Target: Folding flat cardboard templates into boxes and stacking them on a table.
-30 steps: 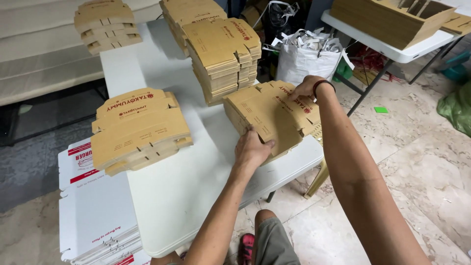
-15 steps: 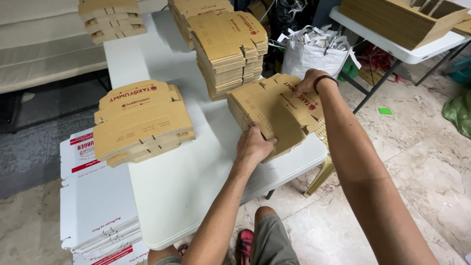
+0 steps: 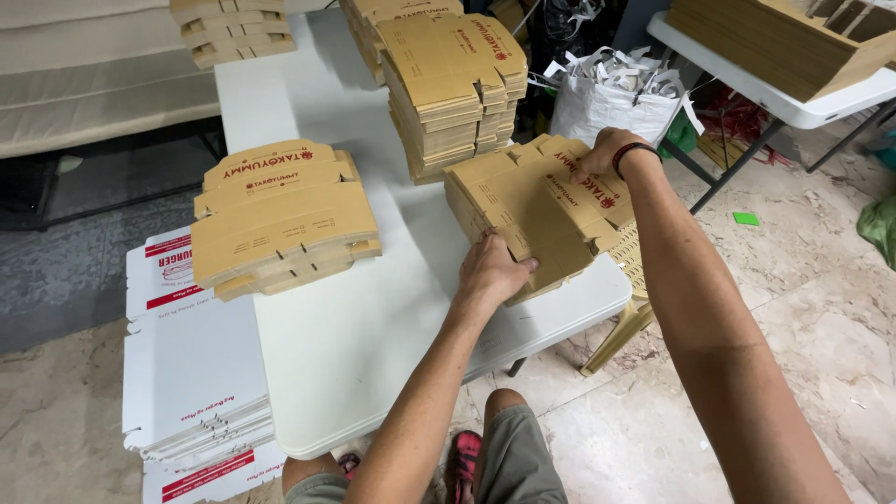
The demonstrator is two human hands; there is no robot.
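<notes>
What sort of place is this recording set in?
Probably a small packaging workroom: stacks of flat brown cardboard box blanks on a white folding table, white blanks piled beside it, and a bag of paper offcuts.

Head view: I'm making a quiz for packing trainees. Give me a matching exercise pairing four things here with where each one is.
Things:
1. stack of brown flat cartons between the hands
2. white flat cartons
3. white sack of paper scraps
4. green scrap

Places:
A. on the tiled floor, right of the white table
B. at the table's right edge
C. behind the table, beside its far right
D. stacked low, left of the table

Pairs: 1-B, 2-D, 3-C, 4-A
</notes>
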